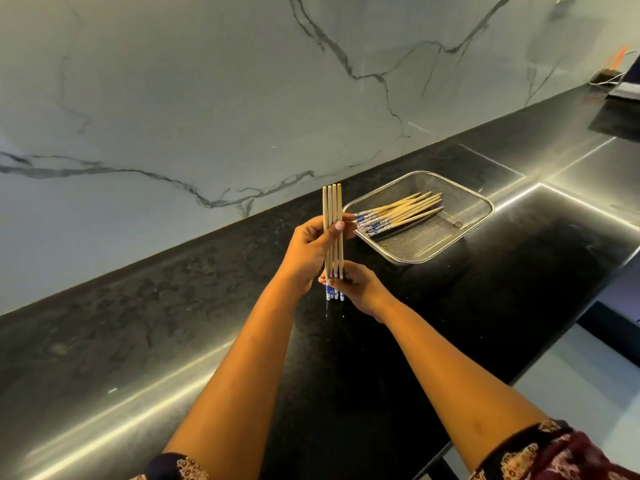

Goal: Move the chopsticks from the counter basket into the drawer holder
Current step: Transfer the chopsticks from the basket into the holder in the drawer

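Several wooden chopsticks with blue-and-white patterned ends [332, 206] stand upright in a bundle, thin tips up, their patterned ends resting on the black counter. My left hand [311, 247] grips the bundle at its middle. My right hand [360, 285] holds it low, near the patterned ends. Just to the right, a rectangular metal mesh basket [433, 244] sits on the counter with several more chopsticks [398, 213] lying in it, patterned ends toward my hands. No drawer or holder is in view.
The black stone counter [173, 323] runs from lower left to upper right against a white marbled wall [207, 98]. A dark device with cables [609, 77] sits at the far right end. The counter's front edge [588, 296] drops to a pale floor at right.
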